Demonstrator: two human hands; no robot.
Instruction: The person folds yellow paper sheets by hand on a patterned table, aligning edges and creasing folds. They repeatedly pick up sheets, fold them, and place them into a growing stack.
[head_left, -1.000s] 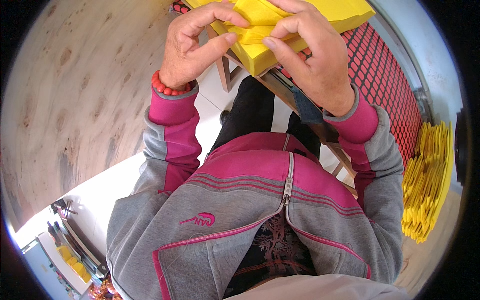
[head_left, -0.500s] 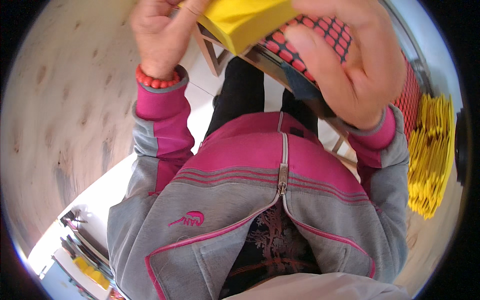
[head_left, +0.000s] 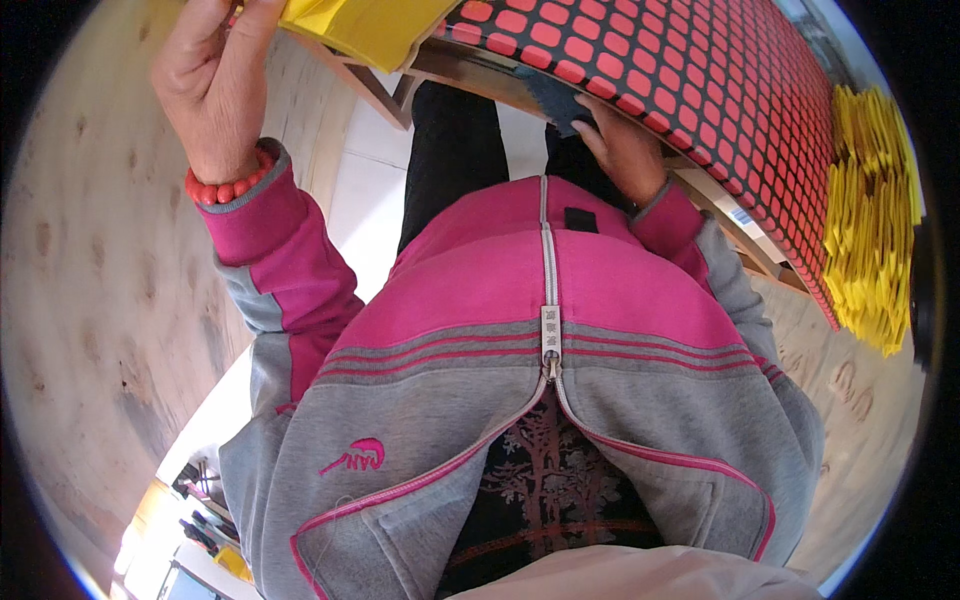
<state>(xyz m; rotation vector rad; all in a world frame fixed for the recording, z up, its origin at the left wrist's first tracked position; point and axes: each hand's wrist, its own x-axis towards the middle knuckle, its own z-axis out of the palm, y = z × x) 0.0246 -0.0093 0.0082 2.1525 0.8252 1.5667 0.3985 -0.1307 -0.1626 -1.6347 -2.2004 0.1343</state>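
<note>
My left hand (head_left: 215, 95) is closed at the upper left, a red bead bracelet (head_left: 230, 188) round its wrist. Its thumb and fingers grip a folded yellow paper piece (head_left: 370, 28), partly cut off by the top of the picture; its kind does not show. Below the table's near edge, my right hand (head_left: 628, 152) has its fingers and thumb closed about a dark blue cloth (head_left: 550, 98) hanging there. Part of that hand is in the shade of the edge.
A table with a red-and-black patterned cover (head_left: 690, 75) stands in front of me. Several yellow folded pieces (head_left: 870, 230) are stacked at its right end. A wooden table leg (head_left: 375, 90) stands near my knees. Shelves with small items appear at the lower left.
My right hand has left the yellow paper piece and gone down to the cloth under the table edge. My left hand has moved left with the paper piece.
</note>
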